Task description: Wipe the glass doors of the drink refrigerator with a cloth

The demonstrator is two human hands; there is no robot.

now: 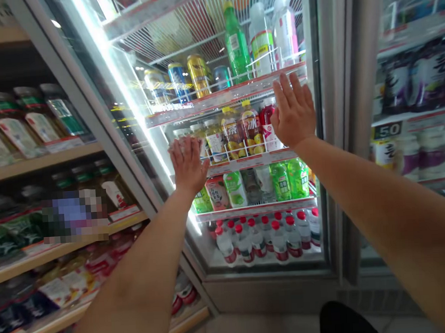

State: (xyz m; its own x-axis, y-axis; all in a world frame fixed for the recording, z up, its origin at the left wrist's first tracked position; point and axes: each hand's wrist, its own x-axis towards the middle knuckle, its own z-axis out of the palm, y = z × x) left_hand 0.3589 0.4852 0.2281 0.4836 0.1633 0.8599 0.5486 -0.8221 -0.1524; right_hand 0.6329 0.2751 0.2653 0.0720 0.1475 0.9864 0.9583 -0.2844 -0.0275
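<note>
Head view has our left hand point(187, 163) and right hand point(292, 111) both open and spread flat against the glass cooler door point(267, 277) at centre frame, behind which wire-railed shelves point(250, 161) keep drink bottles point(239, 133) upright in rows.

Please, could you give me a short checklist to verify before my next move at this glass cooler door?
1. Left hand holds nothing, fingers spread: ok.
2. Right hand holds nothing, fingers spread: ok.
3. Both hands touch the glass cooler door: cannot tell, they may only be close to it.
4. The door is fully shut: cannot tell.
5. White bottles with red caps on the bottom shelf stand upright: ok.
6. Dark object low in front of the cooler is out of the way: cannot tell.
</note>
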